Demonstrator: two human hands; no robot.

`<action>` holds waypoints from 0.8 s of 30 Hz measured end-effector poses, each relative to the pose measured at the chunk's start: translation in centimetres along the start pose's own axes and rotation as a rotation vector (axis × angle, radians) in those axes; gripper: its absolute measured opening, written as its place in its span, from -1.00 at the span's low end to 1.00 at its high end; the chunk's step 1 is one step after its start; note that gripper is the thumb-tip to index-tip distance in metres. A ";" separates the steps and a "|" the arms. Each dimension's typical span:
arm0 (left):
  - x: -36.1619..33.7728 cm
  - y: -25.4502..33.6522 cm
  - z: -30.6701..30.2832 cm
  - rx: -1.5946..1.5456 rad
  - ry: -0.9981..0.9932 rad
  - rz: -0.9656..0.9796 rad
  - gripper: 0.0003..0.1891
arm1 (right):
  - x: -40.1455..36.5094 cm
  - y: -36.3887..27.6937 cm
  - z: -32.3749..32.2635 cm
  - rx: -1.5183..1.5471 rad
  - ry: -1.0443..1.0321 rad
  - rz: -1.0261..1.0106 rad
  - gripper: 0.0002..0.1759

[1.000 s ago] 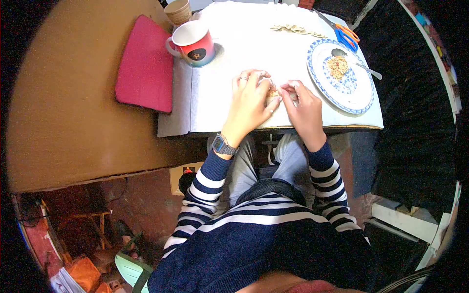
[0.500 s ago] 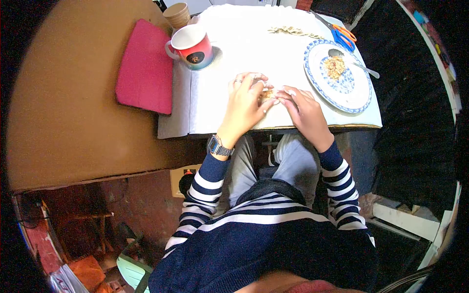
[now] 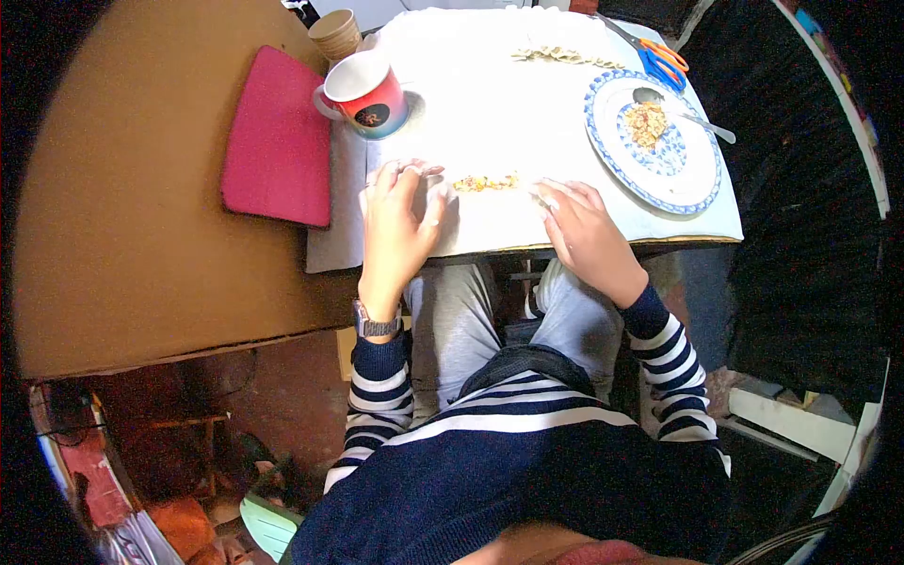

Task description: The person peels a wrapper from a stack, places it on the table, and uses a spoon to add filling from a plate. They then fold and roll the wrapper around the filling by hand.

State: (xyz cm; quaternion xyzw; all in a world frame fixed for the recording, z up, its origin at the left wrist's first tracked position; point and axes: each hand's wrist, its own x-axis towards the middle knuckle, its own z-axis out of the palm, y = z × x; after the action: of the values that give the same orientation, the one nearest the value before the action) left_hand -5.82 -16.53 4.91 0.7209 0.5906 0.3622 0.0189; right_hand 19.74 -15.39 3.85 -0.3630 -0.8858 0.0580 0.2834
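A narrow line of crumbly orange-brown filling (image 3: 486,183) lies near the front of the bright white sheet; glare hides whether a wrapper is under it. To its left is my left hand (image 3: 397,212), fingers bent and thumb held apart, with nothing visible in it. At the right end of the filling, my right hand (image 3: 591,231) has its fingers and thumb drawn together low over the sheet. Whatever its fingertips hold, if anything, is lost in the glare. A blue-patterned plate (image 3: 683,193) on the right carries a mound of similar filling (image 3: 647,125) and a spoon (image 3: 708,125).
A red-and-blue mug (image 3: 377,102) stands at the left, near a ribbed beige cup (image 3: 336,36) and a pink mat (image 3: 278,141). Several pale pleated pieces (image 3: 565,58) form a row at the back. Scissors (image 3: 664,66) with orange and blue handles lie behind the plate.
My left hand has moved left, away from my right hand, uncovering the line of filling. My right hand has stayed in nearly the same place.
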 end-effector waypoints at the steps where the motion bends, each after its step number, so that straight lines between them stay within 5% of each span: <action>1: -0.3 -0.3 -0.3 0.017 -0.037 -0.041 -0.75 | -0.1 0.0 0.1 0.001 -0.005 -0.007 -0.65; 7: -0.5 -0.2 -0.7 0.046 -0.179 -0.221 -0.73 | -0.6 0.8 0.0 -0.079 -0.033 -0.043 -0.60; 24: -0.7 -0.7 0.6 0.012 -0.085 -0.111 -0.85 | 1.4 0.1 -0.2 -0.075 -0.043 -0.062 -0.59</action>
State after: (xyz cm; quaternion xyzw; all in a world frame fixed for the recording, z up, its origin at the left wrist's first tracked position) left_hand -6.08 -16.63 3.78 0.7019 0.6304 0.3262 0.0597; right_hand 19.06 -14.40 4.67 -0.3444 -0.9040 0.0238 0.2520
